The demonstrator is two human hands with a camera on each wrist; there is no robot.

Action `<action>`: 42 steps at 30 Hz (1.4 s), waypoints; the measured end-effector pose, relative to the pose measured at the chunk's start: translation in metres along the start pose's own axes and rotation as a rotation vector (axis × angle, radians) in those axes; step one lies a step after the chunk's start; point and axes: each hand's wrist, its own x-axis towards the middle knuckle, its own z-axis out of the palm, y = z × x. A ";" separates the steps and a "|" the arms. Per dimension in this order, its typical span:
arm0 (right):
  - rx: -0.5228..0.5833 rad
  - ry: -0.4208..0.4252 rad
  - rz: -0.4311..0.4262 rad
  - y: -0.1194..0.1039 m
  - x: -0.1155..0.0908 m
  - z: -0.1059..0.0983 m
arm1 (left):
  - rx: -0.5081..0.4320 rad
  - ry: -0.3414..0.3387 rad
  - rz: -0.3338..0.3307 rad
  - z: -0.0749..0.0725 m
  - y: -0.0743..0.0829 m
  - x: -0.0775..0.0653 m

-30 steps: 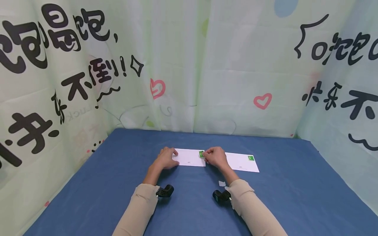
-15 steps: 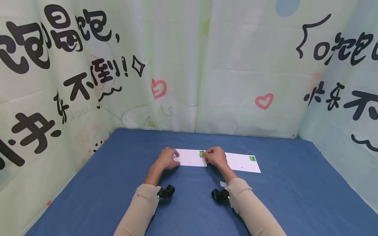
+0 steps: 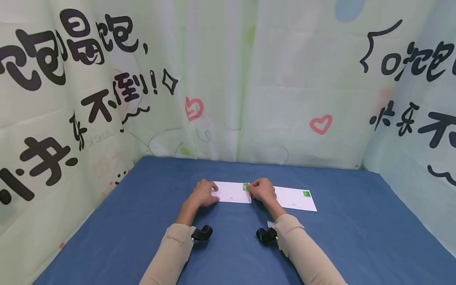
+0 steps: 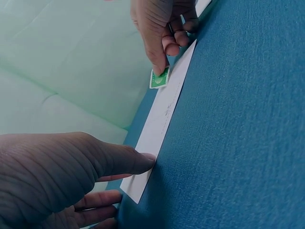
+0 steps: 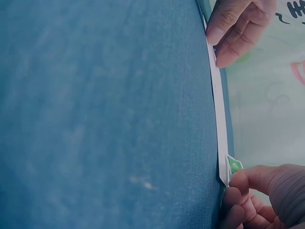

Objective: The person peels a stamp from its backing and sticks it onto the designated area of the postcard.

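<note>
In the head view my right hand (image 3: 263,190) pinches a small green stamp (image 3: 246,186) between thumb and index finger at the upper right corner of a white envelope (image 3: 231,194). The left wrist view shows the stamp (image 4: 159,78) tilted up from the paper, its top edge standing above the envelope. My left hand (image 3: 204,192) rests on the envelope's left end, with the thumb (image 4: 140,163) laid straight over the near edge and the fingers spread toward the far side. The stamp's lower corner is hidden by the right fingertips.
Right of my right hand lies a second white envelope (image 3: 293,200) with a green stamp (image 3: 306,194) in its upper right corner. A small white paper scrap (image 3: 270,224) is partly hidden beside the right sleeve. Printed curtains (image 3: 281,91) surround the blue tabletop (image 3: 235,253).
Both hands, the envelopes and the stamp keep nearly the same places relative to each other. The head view has shifted slightly, and the right sleeve covers more of the paper scrap.
</note>
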 end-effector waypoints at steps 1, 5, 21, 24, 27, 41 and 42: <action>-0.005 -0.002 0.005 0.001 0.000 0.000 | 0.000 -0.002 0.000 0.001 0.000 0.000; -0.005 -0.003 0.014 0.003 0.002 0.002 | 0.000 -0.001 -0.008 0.003 0.000 0.000; -0.056 -0.012 0.057 0.001 0.008 0.001 | 0.010 0.001 -0.015 0.003 0.002 0.001; -0.061 -0.014 0.051 0.001 0.008 0.001 | 0.003 0.001 -0.015 0.002 0.002 0.001; -0.065 -0.014 0.043 0.001 0.008 0.000 | 0.005 0.000 -0.006 0.002 0.002 0.001; -0.094 -0.024 0.025 -0.002 0.011 0.002 | 0.021 0.000 0.012 0.000 -0.002 0.002; -0.095 -0.024 0.025 -0.002 0.011 0.002 | 0.020 -0.001 0.012 0.000 -0.002 0.002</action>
